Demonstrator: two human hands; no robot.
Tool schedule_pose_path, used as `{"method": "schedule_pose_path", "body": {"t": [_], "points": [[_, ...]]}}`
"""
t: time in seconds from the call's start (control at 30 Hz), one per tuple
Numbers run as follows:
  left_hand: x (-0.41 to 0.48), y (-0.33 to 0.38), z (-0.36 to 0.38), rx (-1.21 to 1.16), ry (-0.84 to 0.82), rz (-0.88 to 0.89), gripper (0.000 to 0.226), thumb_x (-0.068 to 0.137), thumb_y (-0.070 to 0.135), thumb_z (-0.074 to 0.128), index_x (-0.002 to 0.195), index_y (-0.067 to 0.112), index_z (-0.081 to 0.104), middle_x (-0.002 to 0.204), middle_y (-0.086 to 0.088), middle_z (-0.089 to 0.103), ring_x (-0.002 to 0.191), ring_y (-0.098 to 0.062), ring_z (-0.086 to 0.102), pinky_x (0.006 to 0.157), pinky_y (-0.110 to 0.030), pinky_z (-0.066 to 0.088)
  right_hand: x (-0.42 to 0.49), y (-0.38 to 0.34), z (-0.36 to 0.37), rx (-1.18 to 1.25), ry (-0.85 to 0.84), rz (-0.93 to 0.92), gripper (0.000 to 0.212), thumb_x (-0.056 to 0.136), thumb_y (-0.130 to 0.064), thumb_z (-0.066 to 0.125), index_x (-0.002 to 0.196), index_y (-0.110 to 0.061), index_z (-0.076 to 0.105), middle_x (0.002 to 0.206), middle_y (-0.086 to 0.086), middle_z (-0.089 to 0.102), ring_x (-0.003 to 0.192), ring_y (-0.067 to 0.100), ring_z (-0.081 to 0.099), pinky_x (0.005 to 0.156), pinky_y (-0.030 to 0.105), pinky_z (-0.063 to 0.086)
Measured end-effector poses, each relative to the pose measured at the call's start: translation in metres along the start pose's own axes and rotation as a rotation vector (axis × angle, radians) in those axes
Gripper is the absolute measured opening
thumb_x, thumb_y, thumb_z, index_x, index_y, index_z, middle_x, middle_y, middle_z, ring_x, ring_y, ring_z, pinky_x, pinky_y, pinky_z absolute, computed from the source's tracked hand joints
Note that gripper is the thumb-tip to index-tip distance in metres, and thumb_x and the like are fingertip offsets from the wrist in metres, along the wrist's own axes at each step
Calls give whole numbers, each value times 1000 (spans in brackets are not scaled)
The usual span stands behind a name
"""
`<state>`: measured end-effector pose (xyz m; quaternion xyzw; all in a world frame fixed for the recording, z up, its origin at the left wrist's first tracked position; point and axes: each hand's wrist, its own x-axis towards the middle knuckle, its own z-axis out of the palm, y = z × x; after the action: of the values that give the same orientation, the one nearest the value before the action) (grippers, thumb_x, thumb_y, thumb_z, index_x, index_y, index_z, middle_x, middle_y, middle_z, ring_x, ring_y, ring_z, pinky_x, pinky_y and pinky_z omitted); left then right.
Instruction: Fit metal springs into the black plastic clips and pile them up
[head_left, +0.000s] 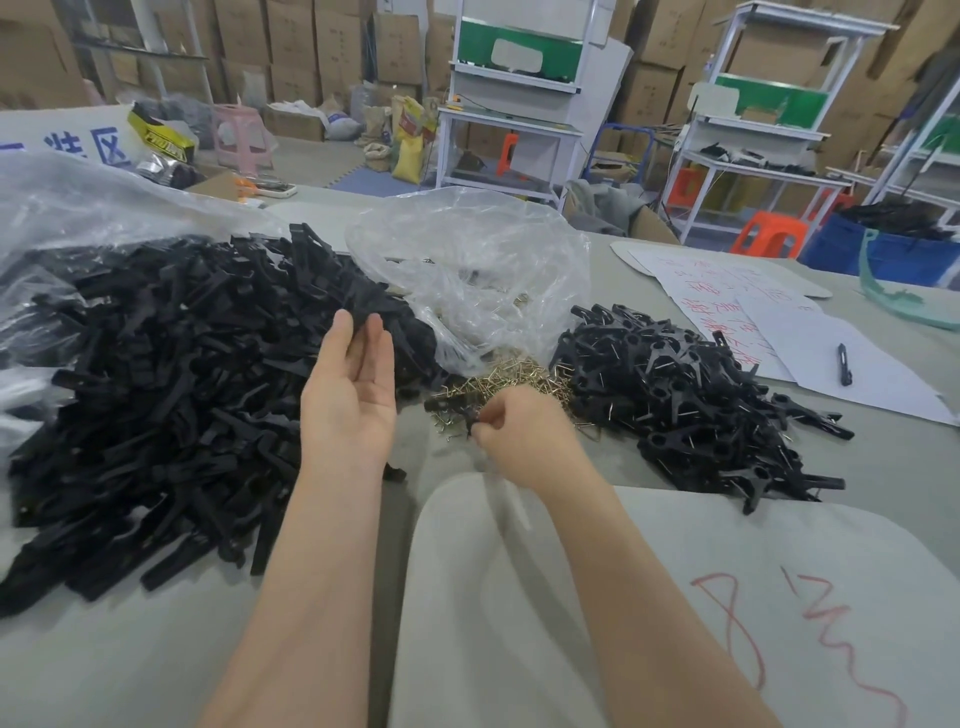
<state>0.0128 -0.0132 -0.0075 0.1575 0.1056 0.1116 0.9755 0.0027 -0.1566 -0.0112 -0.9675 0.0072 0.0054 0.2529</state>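
A big heap of loose black plastic clip halves (171, 395) covers the table's left side. Brass-coloured metal springs (511, 379) spill from a clear plastic bag (467, 270) in the middle. On the right lies a pile of assembled black clips (691, 400) with springs in them. My left hand (353, 384) hovers palm up at the edge of the big heap, fingers straight, fingertips touching black pieces. My right hand (519, 436) is curled over the springs and pinches a small black clip part (470, 423) at its fingertips.
White paper sheets (769, 317) with red writing and a black pen (844, 364) lie at the right. A pale foam sheet (675, 597) with red marks covers the near table. Behind stand white workbenches, orange stools, cardboard boxes and a blue bin (883, 249).
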Motion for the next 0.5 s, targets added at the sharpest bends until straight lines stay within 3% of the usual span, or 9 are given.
{"method": "schedule_pose_path", "body": {"t": [0.1, 0.2, 0.33, 0.5], "points": [[0, -2, 1, 31, 3, -22, 18, 88, 23, 66, 100, 10, 63, 88, -2, 67, 75, -8, 67, 82, -24, 56, 3, -9, -5, 255, 72, -97, 18, 89, -21, 60, 103, -15, 70, 87, -6, 68, 88, 14, 60, 77, 20, 42], [0, -2, 1, -13, -18, -12, 22, 89, 21, 65, 105, 7, 59, 85, -3, 65, 73, -8, 65, 75, -21, 55, 8, -30, 5, 355, 51, -192, 18, 88, -19, 63, 104, -14, 68, 74, -14, 57, 80, 11, 56, 66, 12, 33], [0, -2, 2, -50, -36, -10, 10, 90, 13, 64, 93, 4, 61, 77, -5, 66, 67, -8, 67, 66, -19, 55, 13, -43, 19, 264, -98, -283, 25, 85, -7, 56, 107, -12, 67, 102, 3, 70, 97, 20, 63, 84, 23, 45], [0, -11, 1, 158, -40, -129, 6, 89, 12, 63, 87, 6, 64, 73, -4, 66, 69, -8, 67, 67, -19, 57, 13, -7, 6, 219, 173, -133, 25, 90, -12, 54, 110, -11, 69, 111, 5, 69, 104, 20, 62, 92, 26, 44]]}}
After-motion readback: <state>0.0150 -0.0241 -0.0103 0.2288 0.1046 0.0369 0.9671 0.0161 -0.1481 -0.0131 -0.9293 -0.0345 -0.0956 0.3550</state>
